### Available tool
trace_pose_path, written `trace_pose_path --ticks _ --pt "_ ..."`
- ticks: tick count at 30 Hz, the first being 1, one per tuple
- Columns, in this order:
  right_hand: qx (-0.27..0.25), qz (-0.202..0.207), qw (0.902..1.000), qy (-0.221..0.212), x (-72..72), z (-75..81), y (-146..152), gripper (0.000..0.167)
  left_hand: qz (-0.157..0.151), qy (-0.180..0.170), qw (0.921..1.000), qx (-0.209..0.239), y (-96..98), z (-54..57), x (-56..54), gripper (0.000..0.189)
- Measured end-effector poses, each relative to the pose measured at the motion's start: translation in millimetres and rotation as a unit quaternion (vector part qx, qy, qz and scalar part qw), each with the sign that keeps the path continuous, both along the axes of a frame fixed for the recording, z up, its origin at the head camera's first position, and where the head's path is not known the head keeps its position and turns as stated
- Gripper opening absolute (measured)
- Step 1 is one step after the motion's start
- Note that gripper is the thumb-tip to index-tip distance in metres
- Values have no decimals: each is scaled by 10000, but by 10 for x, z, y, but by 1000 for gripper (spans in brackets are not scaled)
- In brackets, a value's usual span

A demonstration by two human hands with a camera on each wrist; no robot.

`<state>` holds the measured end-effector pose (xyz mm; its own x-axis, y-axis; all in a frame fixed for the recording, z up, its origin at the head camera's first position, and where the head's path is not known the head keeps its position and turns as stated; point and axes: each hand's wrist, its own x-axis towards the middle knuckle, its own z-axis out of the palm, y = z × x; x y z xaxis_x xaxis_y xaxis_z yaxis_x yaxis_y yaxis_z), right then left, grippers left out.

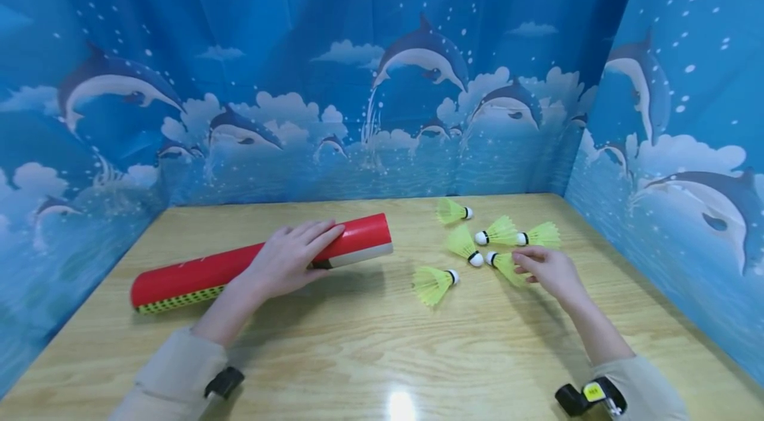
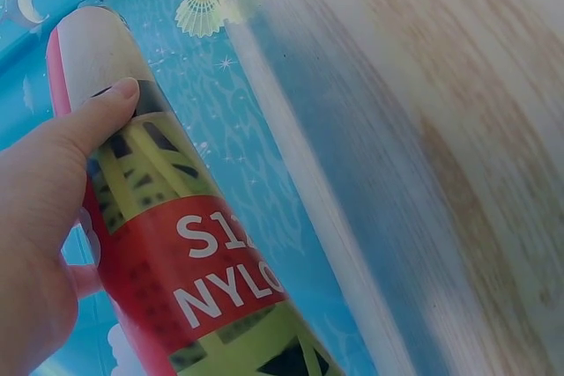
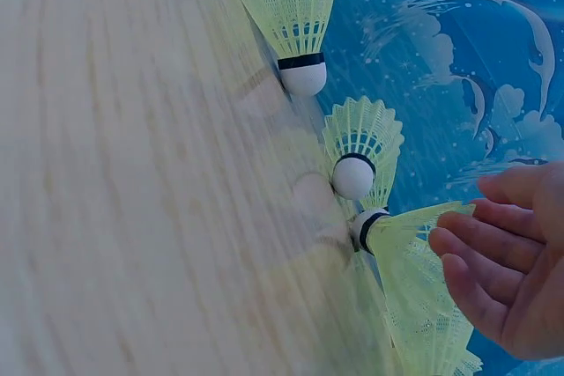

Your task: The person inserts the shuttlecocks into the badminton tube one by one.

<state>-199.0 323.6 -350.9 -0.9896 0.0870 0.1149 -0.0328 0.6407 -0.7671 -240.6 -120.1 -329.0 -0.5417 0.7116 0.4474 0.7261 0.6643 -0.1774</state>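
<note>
My left hand [image 1: 290, 260] grips a red shuttlecock tube [image 1: 197, 276] near its right end, palm over the top. In the left wrist view the thumb lies along the tube's [image 2: 189, 244] printed side, by a dark band. The tube tilts, its right end raised above the table. On the right, my right hand [image 1: 552, 270] pinches the skirt edge of a yellow shuttlecock [image 1: 506, 266] with a white base. That shuttlecock's skirt [image 3: 423, 279] meets the fingertips in the right wrist view. Close by lie more shuttlecocks, one [image 1: 464, 243] to the left and another [image 1: 499, 232] behind.
One shuttlecock [image 1: 434, 284] lies nearer the front, one [image 1: 451, 211] at the back, and another [image 1: 540, 235] beyond my right hand. Blue dolphin-print curtains [image 1: 382, 76] enclose the wooden table [image 1: 382, 348] at the back and sides.
</note>
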Motion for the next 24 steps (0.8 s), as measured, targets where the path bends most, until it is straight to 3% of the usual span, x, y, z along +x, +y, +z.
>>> trace_pose_path --ticks 10,24 --pt "158 -529 9976 411 19 107 51 40 9 -8 10000 8 0 -3 -5 93" --pt "-203 -236 9955 898 19 188 -43 30 10 -21 10000 4 1 3 -2 91"
